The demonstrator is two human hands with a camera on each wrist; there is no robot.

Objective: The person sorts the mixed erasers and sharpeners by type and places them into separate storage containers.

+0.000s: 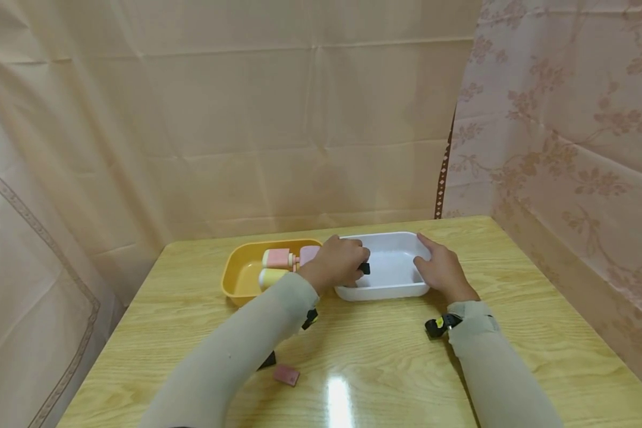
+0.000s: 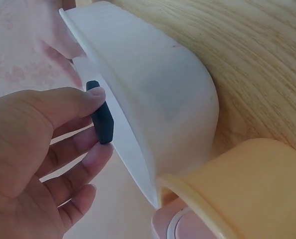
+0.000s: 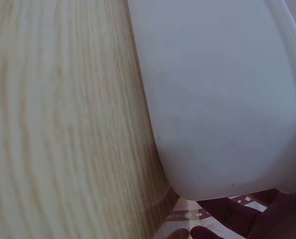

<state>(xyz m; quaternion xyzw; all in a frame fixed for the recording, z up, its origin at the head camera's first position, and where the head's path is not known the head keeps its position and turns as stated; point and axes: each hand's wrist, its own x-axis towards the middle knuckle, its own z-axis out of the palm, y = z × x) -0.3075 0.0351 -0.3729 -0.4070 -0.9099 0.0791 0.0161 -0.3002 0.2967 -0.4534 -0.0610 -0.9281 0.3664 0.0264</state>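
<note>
Over the left end of a white plastic tray (image 1: 381, 292), my left hand (image 1: 338, 261) pinches a small flat black block (image 2: 103, 117) between thumb and fingertips. The left wrist view has the block beside the tray's rim, its bevelled edge showing. At the tray's other end my right hand (image 1: 443, 267) grips the right wall, thumb over the rim and fingers outside. Only part of that hand, dark fingers (image 3: 235, 216) under the tray's corner, appears in the right wrist view. The visible inside of the white tray holds nothing.
A yellow tray (image 1: 236, 270) adjoins the white one on the left, holding a pink bottle (image 1: 276, 258), a yellow bottle (image 1: 270, 278) and a purple item (image 1: 308, 254). Nearer on the wooden table lie a reddish-pink block (image 1: 286, 374) and a black piece (image 1: 269, 360), partly behind my left sleeve.
</note>
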